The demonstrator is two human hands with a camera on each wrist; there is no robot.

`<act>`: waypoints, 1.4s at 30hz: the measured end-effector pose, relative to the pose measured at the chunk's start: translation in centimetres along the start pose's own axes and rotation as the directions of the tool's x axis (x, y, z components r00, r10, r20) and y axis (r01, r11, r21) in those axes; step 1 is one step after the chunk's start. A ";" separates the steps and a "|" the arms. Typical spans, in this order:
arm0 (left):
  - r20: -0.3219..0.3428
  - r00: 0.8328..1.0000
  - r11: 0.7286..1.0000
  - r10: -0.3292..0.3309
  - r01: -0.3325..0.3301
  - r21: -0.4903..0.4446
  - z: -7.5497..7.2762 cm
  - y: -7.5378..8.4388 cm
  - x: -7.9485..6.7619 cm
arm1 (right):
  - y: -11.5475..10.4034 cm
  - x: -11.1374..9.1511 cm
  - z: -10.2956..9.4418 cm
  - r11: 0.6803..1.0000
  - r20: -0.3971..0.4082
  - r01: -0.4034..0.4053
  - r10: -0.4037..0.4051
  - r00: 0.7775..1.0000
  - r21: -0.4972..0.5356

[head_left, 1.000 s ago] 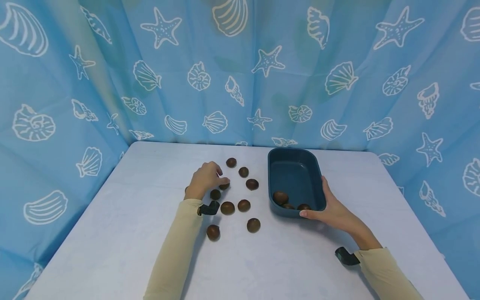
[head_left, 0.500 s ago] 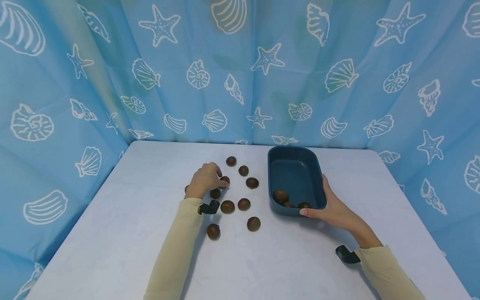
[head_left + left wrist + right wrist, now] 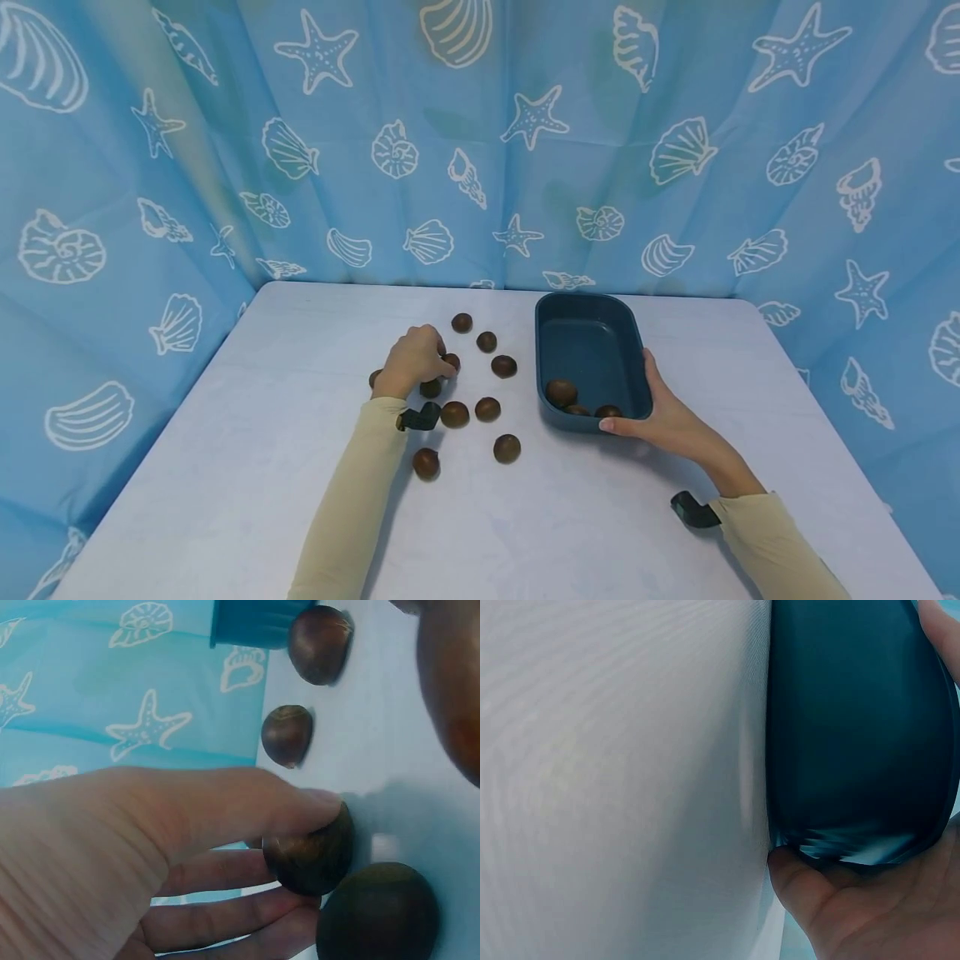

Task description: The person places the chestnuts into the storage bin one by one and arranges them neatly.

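My left hand (image 3: 412,364) is among loose brown chestnuts on the white table. Its thumb and fingers pinch one chestnut (image 3: 313,859), seen close up in the left wrist view; another dark chestnut (image 3: 380,915) lies right beside it. My right hand (image 3: 671,425) grips the near right corner of a dark blue rectangular container (image 3: 588,350), thumb on the near rim and fingers along the right side. Several chestnuts (image 3: 561,393) lie at the container's near end. In the right wrist view, fingers curl round the container's outer wall (image 3: 855,735).
Other chestnuts lie scattered between the hands, including a far one (image 3: 462,322), one by the left forearm (image 3: 426,464) and one in the middle (image 3: 507,448). A blue curtain (image 3: 480,167) printed with shells hangs behind the white table (image 3: 585,525).
The left hand's thumb and fingers have shifted slightly around the chestnut. The right hand and container stay in place.
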State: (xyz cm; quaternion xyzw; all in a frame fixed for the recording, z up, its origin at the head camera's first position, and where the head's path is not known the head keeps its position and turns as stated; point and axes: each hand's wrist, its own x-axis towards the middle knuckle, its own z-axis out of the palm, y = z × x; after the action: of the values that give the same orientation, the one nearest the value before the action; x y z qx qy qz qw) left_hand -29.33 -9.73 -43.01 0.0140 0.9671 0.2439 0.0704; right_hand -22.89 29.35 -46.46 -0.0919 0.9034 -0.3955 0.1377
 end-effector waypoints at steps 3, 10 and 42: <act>-0.001 1.000 0.999 0.003 -0.003 -0.051 -0.2 0.0 0.0 | 0.0 0.0 0.0 1.000 0.002 0.000 0.000 1.000 0.000; -0.029 0.998 0.986 0.062 -0.066 -0.152 -0.8 0.3 -0.3 | 0.3 0.1 0.1 1.000 -0.004 0.009 -0.009 1.000 0.001; -0.290 0.901 0.817 0.321 -0.419 -0.396 -1.6 4.8 -1.8 | 0.7 0.1 0.2 0.999 -0.018 0.044 -0.044 0.999 0.023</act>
State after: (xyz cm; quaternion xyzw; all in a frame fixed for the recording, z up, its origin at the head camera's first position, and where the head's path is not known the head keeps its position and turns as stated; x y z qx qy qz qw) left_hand -27.82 -6.37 -39.13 0.1602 0.8648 0.4692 -0.0797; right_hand -22.98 29.67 -47.10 -0.1068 0.8977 -0.4097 0.1220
